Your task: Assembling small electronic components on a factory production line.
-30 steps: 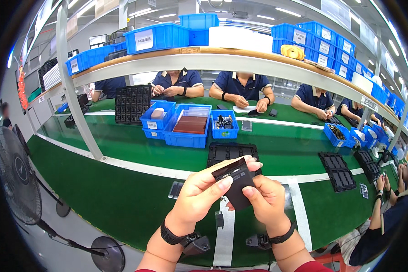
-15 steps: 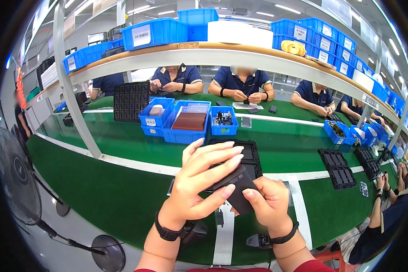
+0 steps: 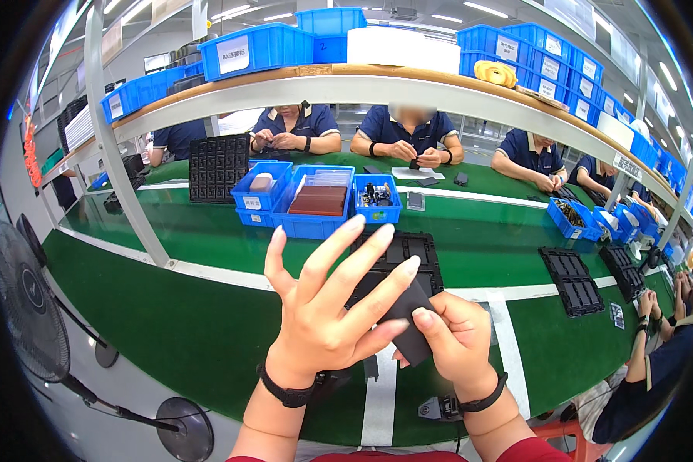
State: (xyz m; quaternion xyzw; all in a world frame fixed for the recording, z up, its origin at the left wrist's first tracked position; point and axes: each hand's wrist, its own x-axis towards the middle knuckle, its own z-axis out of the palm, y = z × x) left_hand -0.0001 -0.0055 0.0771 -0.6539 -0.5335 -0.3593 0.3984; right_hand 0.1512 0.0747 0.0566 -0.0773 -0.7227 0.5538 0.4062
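My right hand [image 3: 463,339] pinches a flat black rectangular piece [image 3: 413,339] by its right edge, thumb on top. To its left, my left hand [image 3: 312,312] is open with the fingers spread wide. Its index finger and thumb overlap the piece's left side; whether they touch it I cannot tell. Beyond the hands lies a black compartmented tray [image 3: 427,258], partly hidden by my left fingers. A small black part [image 3: 371,368] lies by a white strip between my wrists. Next to my right wrist is a small black device [image 3: 439,408].
Across the green bench [image 3: 185,316] stand blue bins of parts [image 3: 316,225], with a small blue bin [image 3: 377,214] beside them. An upright black tray [image 3: 218,169] is at left, another black tray [image 3: 571,283] at right. A shelf [image 3: 300,91] spans above; co-workers sit opposite and at right.
My left hand has drawn back to the left off the black piece, its fingers spreading wider. My right hand keeps its grip. The view has shifted slightly.
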